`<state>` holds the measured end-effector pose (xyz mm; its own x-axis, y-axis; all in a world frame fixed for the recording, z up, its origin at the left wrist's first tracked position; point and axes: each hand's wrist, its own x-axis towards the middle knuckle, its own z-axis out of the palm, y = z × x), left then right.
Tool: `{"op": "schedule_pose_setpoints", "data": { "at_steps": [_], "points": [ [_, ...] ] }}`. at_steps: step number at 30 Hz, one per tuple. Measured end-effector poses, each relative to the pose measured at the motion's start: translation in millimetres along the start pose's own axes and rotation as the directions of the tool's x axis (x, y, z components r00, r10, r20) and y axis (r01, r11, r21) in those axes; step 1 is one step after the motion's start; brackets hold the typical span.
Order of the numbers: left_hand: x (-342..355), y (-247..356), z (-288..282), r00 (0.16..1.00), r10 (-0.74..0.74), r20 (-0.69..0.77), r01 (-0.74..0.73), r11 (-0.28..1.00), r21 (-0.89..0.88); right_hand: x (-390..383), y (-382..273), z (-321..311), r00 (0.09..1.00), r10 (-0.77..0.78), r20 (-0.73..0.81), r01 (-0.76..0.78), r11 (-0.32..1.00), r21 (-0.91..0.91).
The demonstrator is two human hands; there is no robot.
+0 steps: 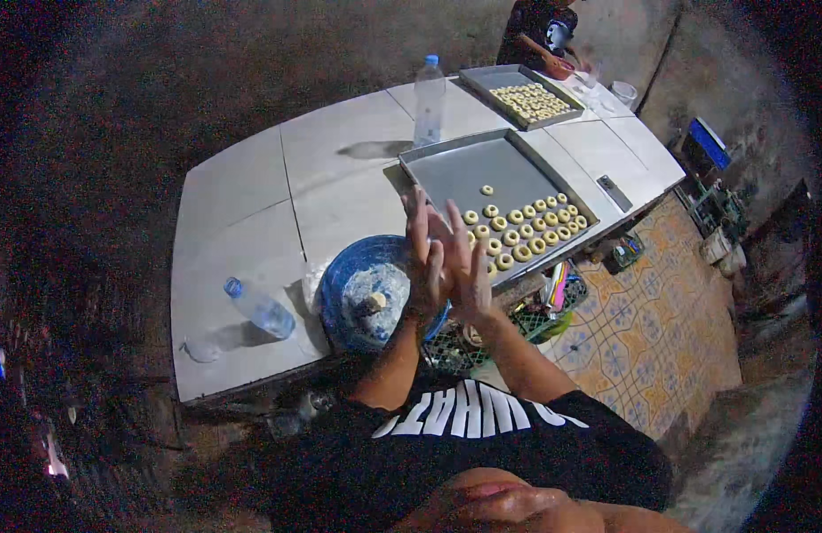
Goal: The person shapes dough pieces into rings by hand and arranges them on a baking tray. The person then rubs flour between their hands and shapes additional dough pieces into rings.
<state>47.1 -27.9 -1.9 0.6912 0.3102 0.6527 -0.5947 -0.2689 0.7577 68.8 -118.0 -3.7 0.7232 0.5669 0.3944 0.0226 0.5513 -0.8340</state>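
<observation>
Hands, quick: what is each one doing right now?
Left hand: flat open, palm pressed against the right; anything between cannot be told.
Right hand: flat open, pressed against the left.

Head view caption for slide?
Hands pressed together above blue bowl, beside tray of ring-shaped dough pieces.

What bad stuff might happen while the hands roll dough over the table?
The left hand and right hand press together above the blue bowl and the near tray, so a dropped piece might squash the dough rings. The upright bottle stands close to the tray's far corner and could tip if bumped.
</observation>
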Motion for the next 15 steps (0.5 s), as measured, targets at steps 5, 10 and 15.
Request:
{"op": "schedule_pose_setpoints", "data": {
  "at_steps": [5, 10, 15],
  "points": [
    [-12.6, 26.4, 21.9, 0.971, 0.019, 0.238, -0.002, 0.997, -0.074, 27.6, -19.4, -16.3, 0.970, -0.216, -0.113, 0.201, 0.971, -0.133],
    [-12.6, 1.5, 26.2, 0.986, 0.127, 0.104, -0.121, 0.991, -0.063, -9.3, -3.9, -13.1, 1.000, 0.011, -0.027, -0.018, 0.961, -0.275],
    [-20.7, -43.3, 32.1, 0.996, 0.066, 0.052, -0.069, 0.996, 0.050, 1.1, -30.5, -4.0, 0.994, -0.092, -0.064, 0.070, 0.954, -0.292]
  ]
}}
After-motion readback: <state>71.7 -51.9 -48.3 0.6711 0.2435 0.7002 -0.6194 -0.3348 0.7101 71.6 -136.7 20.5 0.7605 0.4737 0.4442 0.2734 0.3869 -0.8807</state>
